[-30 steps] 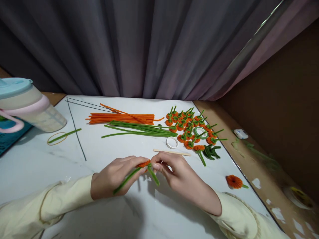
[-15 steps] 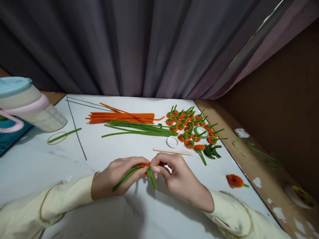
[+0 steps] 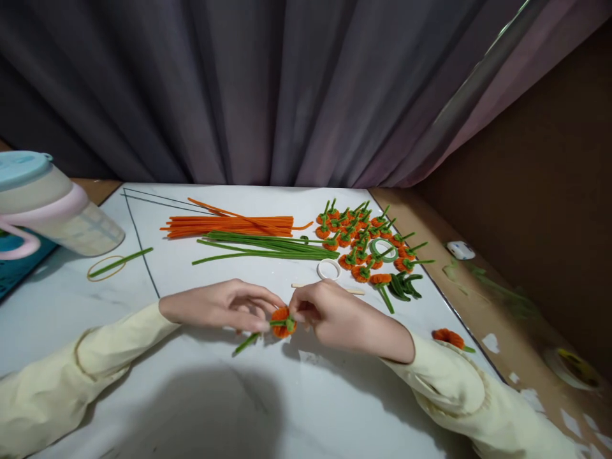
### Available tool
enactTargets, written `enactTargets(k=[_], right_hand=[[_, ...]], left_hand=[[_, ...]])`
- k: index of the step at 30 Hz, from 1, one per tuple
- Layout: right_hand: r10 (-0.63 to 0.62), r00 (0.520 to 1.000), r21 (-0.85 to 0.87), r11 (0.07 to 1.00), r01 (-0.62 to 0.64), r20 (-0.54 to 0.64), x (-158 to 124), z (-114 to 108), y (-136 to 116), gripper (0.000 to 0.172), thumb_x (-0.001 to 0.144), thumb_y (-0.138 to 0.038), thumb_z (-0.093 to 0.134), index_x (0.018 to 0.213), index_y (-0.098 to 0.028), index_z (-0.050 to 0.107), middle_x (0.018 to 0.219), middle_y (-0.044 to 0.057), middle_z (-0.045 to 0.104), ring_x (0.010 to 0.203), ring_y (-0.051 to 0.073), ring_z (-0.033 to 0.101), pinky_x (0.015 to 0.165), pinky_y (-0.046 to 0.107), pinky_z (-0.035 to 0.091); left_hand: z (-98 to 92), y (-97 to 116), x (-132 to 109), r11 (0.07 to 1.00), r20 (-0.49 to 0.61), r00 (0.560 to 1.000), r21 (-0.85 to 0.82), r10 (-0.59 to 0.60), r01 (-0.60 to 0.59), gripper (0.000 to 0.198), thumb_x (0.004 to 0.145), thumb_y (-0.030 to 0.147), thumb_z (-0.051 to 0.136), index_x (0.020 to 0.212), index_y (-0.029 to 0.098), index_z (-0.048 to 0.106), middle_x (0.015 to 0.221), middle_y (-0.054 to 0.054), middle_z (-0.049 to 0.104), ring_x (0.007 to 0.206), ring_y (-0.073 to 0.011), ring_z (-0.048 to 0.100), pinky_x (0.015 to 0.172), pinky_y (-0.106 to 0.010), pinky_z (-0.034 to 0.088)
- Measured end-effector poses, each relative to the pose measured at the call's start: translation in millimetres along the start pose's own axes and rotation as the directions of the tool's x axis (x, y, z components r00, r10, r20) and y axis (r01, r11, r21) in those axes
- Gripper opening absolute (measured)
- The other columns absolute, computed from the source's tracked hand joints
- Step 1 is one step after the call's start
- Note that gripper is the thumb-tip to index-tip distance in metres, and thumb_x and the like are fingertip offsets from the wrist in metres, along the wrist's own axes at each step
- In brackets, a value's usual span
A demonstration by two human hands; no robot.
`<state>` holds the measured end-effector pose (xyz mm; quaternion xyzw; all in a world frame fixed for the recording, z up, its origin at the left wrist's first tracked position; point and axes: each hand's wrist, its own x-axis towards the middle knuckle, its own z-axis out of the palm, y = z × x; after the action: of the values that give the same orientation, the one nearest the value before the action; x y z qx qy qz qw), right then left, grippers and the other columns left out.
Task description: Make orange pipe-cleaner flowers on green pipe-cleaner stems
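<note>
I see the flower [image 3: 283, 322], orange with a green stem, held low over the table [image 3: 201, 395] near its middle. My left hand [image 3: 222, 306] pinches it from 9 o'clock and my right hand [image 3: 335, 312] from 3 o'clock, fingertips closed on it. At 1 o'clock lie a stick [image 3: 354, 291], a white ring [image 3: 329, 269] and a flower pile [image 3: 361, 245]. Green wires [image 3: 268, 247] lie at 12.

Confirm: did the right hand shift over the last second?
Yes. The right hand, pinching the orange flower, moved farther from the person, now overlapping the wooden stick.
</note>
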<state>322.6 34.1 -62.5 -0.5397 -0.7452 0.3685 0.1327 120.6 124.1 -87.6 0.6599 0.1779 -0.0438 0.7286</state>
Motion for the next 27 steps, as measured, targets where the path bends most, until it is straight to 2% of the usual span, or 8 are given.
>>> enactTargets(k=[5,8,11,13,16,19,24,27], right_hand=[[-0.084,0.996,0.022,0.996,0.084,-0.022,9.3,5.1,-1.1,0.025,0.062,0.008,0.048,0.07,-0.015,0.055,0.061,-0.003,0.053,0.054,0.009,0.044,0.051,0.019,0.03],[-0.105,0.968,0.055,0.991,0.121,-0.227,5.6,8.3,4.3,0.02,0.074,0.003,0.047,0.078,-0.015,0.055,0.072,0.0,0.057,0.062,0.012,0.048,0.057,0.021,0.033],[0.017,0.94,0.218,0.974,0.061,-0.342,-4.5,17.0,11.6,0.012,0.089,-0.014,0.047,0.08,-0.016,0.053,0.072,0.001,0.056,0.066,0.013,0.05,0.06,0.023,0.036],[0.11,0.958,0.46,0.888,0.025,-0.265,-11.3,29.0,16.3,0.017,0.092,-0.029,0.049,0.081,-0.016,0.051,0.076,0.002,0.057,0.069,0.013,0.053,0.062,0.024,0.039],[0.127,0.982,0.767,0.641,0.028,-0.142,-16.9,52.9,21.8,0.037,0.079,-0.046,0.066,0.089,-0.018,0.045,0.083,0.003,0.059,0.077,0.014,0.057,0.073,0.027,0.044],[0.184,0.974,0.871,0.49,0.027,-0.134,-15.1,72.4,25.8,0.048,0.073,-0.05,0.073,0.093,-0.019,0.042,0.081,0.0,0.058,0.074,0.013,0.057,0.072,0.028,0.045],[0.233,0.963,0.94,0.337,0.051,-0.136,-7.4,78.8,33.1,0.045,0.075,-0.05,0.07,0.092,-0.019,0.042,0.075,0.0,0.059,0.07,0.015,0.059,0.059,0.026,0.048],[0.244,0.961,0.955,0.292,0.053,-0.128,-7.1,75.8,35.8,0.043,0.074,-0.047,0.072,0.092,-0.019,0.043,0.071,-0.001,0.061,0.065,0.015,0.06,0.058,0.027,0.048]], left_hand=[[24.6,-6.3,10.0,0.997,-0.14,0.987,-0.013,-0.081,0.08,0.025,0.079,0.034,0.064,0.096,0.015,0.063,0.07,-0.002,0.063,0.054,-0.0104,0.056,0.046,-0.017,0.041],[26.4,-12.9,12.9,0.99,-0.178,0.983,-0.141,-0.044,0.018,0.03,0.08,0.031,0.063,0.105,0.015,0.061,0.076,-0.005,0.066,0.06,-0.015,0.063,0.054,-0.023,0.048],[28.5,-18.3,14.5,0.963,-0.28,0.959,-0.265,-0.03,-0.047,0.035,0.079,0.028,0.065,0.111,0.016,0.058,0.082,-0.006,0.068,0.073,-0.0191,0.067,0.063,-0.027,0.049],[31.5,-21.1,16.2,0.955,-0.368,0.929,-0.282,-0.025,-0.086,0.032,0.078,0.027,0.067,0.107,0.016,0.06,0.082,-0.005,0.068,0.076,-0.0187,0.066,0.066,-0.026,0.048],[36.4,-25.2,19.3,0.962,-0.468,0.883,-0.232,0.019,-0.144,0.024,0.078,0.026,0.067,0.098,0.015,0.061,0.083,-0.004,0.068,0.078,-0.0164,0.062,0.07,-0.025,0.046],[40.8,-28.6,21.1,0.96,-0.478,0.876,-0.216,0.055,-0.178,0.019,0.081,0.027,0.064,0.096,0.016,0.057,0.084,-0.004,0.066,0.078,-0.016,0.061,0.072,-0.027,0.045],[46.9,-31.1,18.0,0.936,-0.394,0.916,-0.288,0.078,-0.204,0.018,0.09,0.03,0.05,0.104,0.019,0.049,0.092,-0.004,0.064,0.088,-0.0179,0.059,0.084,-0.032,0.042],[47.5,-31.2,16.2,0.979,-0.429,0.9,-0.138,0.075,-0.148,0.019,0.092,0.035,0.042,0.099,0.02,0.052,0.09,-0.003,0.059,0.089,-0.0178,0.054,0.083,-0.031,0.04]])
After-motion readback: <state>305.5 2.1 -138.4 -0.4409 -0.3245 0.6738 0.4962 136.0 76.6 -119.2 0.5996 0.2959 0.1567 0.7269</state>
